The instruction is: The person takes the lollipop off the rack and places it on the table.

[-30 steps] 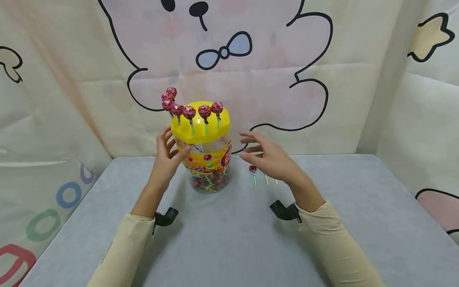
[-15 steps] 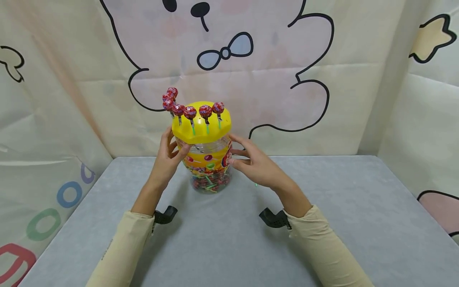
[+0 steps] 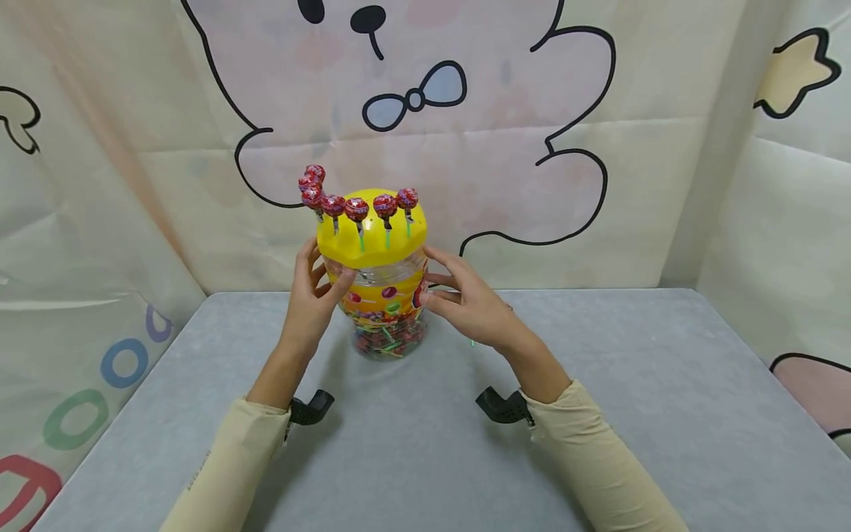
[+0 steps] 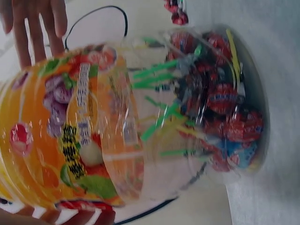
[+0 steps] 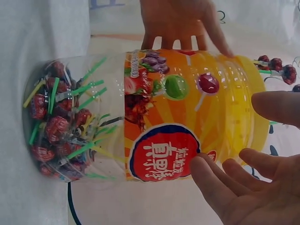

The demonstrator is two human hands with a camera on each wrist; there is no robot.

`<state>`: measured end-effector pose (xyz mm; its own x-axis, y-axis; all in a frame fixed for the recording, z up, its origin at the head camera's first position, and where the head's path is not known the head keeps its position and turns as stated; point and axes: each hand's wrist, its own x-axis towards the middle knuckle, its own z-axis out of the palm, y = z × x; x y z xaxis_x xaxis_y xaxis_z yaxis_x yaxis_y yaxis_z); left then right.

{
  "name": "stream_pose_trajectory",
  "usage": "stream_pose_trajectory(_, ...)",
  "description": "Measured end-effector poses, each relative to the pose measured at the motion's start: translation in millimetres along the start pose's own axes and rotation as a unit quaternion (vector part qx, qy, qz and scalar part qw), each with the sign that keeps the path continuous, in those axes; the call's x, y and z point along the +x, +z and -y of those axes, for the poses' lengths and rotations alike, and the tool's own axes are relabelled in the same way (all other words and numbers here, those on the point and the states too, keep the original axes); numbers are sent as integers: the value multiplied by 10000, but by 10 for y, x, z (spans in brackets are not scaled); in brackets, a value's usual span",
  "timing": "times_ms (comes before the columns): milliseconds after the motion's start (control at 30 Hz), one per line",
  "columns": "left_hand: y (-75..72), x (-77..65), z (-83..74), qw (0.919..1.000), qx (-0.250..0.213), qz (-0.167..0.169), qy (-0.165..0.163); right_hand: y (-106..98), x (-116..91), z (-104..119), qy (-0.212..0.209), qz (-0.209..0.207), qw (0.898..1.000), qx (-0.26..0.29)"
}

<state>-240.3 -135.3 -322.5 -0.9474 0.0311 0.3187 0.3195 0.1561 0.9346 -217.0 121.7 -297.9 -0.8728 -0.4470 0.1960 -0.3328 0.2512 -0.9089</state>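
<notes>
A clear plastic candy jar (image 3: 392, 295) with an orange fruit label and a yellow lid (image 3: 372, 253) stands upright on the table. Several red-wrapped lollipops (image 3: 357, 209) stick up along the front and left of the lid. My left hand (image 3: 312, 303) grips the jar's left side, thumb forward just below the lid. On the opposite side, my right hand (image 3: 475, 310) holds the jar with its fingers curved round the label. The right wrist view shows that thumb up by the lid. More lollipops (image 5: 56, 129) with green and yellow sticks lie in the jar's bottom.
Red-wrapped lollipops (image 4: 179, 14) lie on the grey table (image 3: 412, 451) to the right of the jar, mostly behind my right hand in the head view. A printed cloth backdrop (image 3: 505, 177) hangs close behind the table.
My right hand has come in from the right and taken hold of the jar. The lollipops on the lid have since shifted slightly right, as the jar turns a little.
</notes>
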Motion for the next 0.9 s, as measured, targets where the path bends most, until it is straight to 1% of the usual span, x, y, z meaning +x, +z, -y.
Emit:
stream_pose_trajectory(133, 66, -58, -31, 9997, 35, -218, -49, 3, 24, -38, -4, -62, 10000, 3)
stream_pose_trajectory(267, 95, -85, -55, 9985, 309, -435, -77, -9, 46, -54, -62, -103, 9999, -33)
stream_pose_trajectory(333, 93, -80, -57, 9981, 391, -476, -45, -18, 47, -52, -75, -137, 9998, -84)
stream_pose_trajectory(433, 63, -53, -52, 9988, 259, -407, 23, -19, 36, -26, -62, -193, 9996, -171)
stream_pose_trajectory(600, -18, -1, -38, 9997, -228, -61, 84, 12, 4, 61, 26, -190, 9995, -243)
stream_pose_trajectory(667, -37, 7, -36, 9995, -309, 25, 78, 25, -12, 85, 66, -158, 9996, -240)
stream_pose_trajectory(767, -38, 5, -36, 9994, -344, 16, 82, 38, -27, 101, 129, -115, 9996, -205)
stream_pose_trajectory(900, 20, -33, -29, 9997, -208, -143, 47, 47, -26, 85, 110, -146, 9996, -217)
